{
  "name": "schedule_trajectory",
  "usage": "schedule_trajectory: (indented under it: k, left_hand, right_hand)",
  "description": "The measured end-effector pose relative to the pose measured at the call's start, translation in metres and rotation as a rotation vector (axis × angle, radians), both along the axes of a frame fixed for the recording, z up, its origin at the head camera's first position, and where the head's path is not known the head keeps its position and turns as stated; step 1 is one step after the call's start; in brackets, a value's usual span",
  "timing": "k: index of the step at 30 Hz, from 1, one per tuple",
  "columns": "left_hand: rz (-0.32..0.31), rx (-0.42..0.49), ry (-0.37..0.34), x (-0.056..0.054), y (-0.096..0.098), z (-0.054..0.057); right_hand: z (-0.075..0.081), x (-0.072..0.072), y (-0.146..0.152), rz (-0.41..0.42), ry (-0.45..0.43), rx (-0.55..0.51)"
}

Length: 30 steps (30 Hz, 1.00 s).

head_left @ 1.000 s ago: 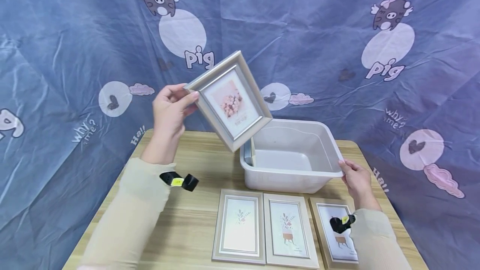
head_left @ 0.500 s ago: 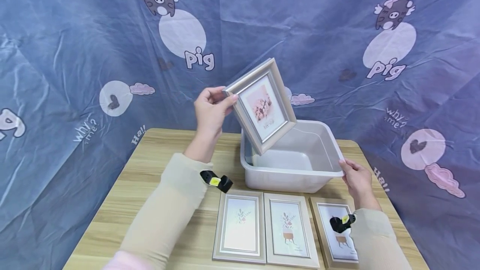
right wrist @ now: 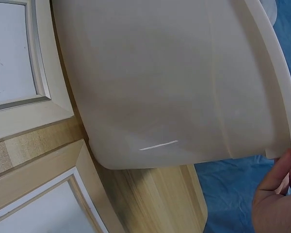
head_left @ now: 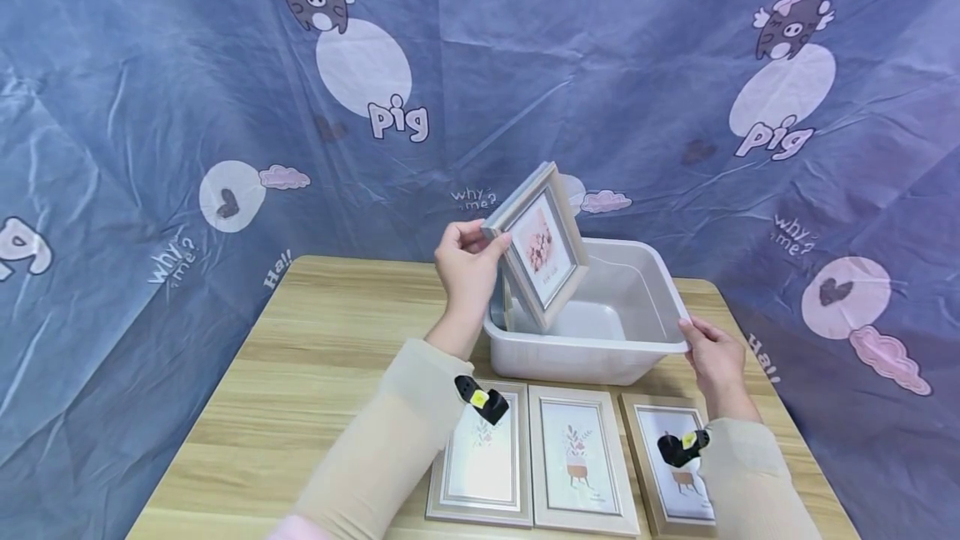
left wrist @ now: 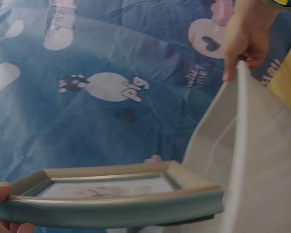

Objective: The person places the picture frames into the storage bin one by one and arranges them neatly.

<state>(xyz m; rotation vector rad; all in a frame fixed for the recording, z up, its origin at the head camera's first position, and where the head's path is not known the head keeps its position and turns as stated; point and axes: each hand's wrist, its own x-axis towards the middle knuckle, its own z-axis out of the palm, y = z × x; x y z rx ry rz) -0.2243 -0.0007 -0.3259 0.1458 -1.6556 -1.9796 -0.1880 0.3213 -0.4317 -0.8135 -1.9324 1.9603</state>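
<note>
My left hand [head_left: 468, 269] pinches the left corner of a small picture frame [head_left: 570, 282] with a pink flower print. The frame tilts over the left part of a pale grey plastic tub [head_left: 577, 361], its lower edge dipping inside the rim. In the left wrist view the frame [left wrist: 111, 211] shows its thick side edge, with fingertips at its left end. My right hand [head_left: 716, 357] grips the tub's front right corner; the right wrist view shows the thumb at the rim [right wrist: 288, 107]. Another frame [head_left: 498, 307] stands against the tub's left inner wall, mostly hidden.
In front of the tub, three larger picture frames lie flat on the wooden table [head_left: 360, 340]: a left one [head_left: 522, 473], a middle one [head_left: 626, 482] and a right one [head_left: 652, 473], partly under my right wrist. A blue patterned cloth [head_left: 600, 107] hangs behind.
My left hand has carried the small picture frame rightward and then down, from left of the tub to inside its opening. My right hand stays on the tub's corner.
</note>
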Motion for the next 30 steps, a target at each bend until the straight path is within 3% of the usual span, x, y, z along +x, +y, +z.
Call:
schedule_trajectory:
  k: [4,11,15,18,21,30]
  left_hand:
    - [0.038,-0.009,0.025,0.004,0.007,-0.012]
    - [0.092,-0.034,0.068,0.011,0.015,-0.019]
    - [0.133,-0.057,0.082,0.015,0.018,-0.030]
    - [0.159,-0.063,0.067,0.020,0.022,-0.040]
    - [0.187,-0.069,0.037,0.024,0.028,-0.051]
    - [0.217,-0.125,-0.042,0.034,0.043,-0.075]
  right_hand:
    - [-0.001,0.001,-0.001,-0.017,0.002,0.005]
    - [-0.002,0.004,-0.004,-0.026,-0.009,-0.024]
    - [-0.010,0.004,-0.002,-0.021,0.045,0.006]
    - [-0.012,0.005,-0.002,-0.033,0.059,0.037]
    - [-0.010,0.006,-0.002,-0.047,0.054,-0.004]
    - [-0.004,0.008,-0.006,-0.054,-0.027,0.000]
